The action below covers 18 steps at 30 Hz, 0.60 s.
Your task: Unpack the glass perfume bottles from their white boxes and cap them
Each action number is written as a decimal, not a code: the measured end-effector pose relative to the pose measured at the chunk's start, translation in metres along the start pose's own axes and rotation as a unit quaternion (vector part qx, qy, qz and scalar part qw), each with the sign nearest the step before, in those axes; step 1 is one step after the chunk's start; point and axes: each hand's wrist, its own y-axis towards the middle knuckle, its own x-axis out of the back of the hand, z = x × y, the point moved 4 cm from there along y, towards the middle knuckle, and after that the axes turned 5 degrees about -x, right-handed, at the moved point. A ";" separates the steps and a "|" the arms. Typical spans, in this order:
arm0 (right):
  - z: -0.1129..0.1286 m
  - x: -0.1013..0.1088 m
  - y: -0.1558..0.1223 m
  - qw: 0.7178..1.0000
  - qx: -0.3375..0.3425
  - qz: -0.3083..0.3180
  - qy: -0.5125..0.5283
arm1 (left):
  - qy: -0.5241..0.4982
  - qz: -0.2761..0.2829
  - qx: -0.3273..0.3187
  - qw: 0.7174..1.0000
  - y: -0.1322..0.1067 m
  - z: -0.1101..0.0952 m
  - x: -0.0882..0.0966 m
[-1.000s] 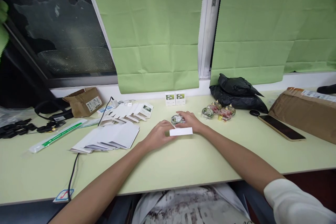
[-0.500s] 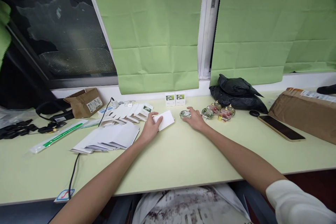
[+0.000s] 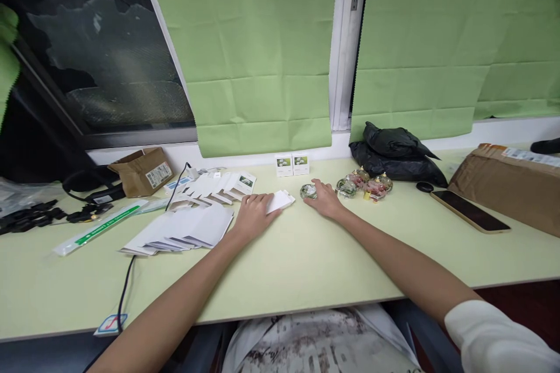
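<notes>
My left hand [image 3: 252, 214] rests on a flat white carton blank [image 3: 280, 200] on the pale green table [image 3: 297, 262], fingers curled over its left end. My right hand [image 3: 324, 200] lies just right of it, fingers loosely bent, fingertips touching a small clear glass ornament [image 3: 308, 190]. More glass ornaments [image 3: 365, 183] cluster to the right of that hand. Two assembled small white boxes [image 3: 292, 164] stand at the back by the window sill.
A fanned row of flat white cartons [image 3: 214, 186] and a stack of white sheets [image 3: 184, 228] lie to the left, with a black cable [image 3: 126, 271]. A black bag [image 3: 396, 154], a phone [image 3: 470, 211] and brown parcels [image 3: 507, 183] sit right; a torn cardboard box [image 3: 142, 170] at left.
The left hand carried the white carton blank left and back from the middle, then laid it flatter on the table. The right hand moved the glass ornament slightly right and stays on it.
</notes>
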 end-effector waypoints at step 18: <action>0.052 -0.004 -0.021 0.855 0.093 0.095 0.502 | -0.630 0.034 0.163 0.759 0.001 -0.012 -0.009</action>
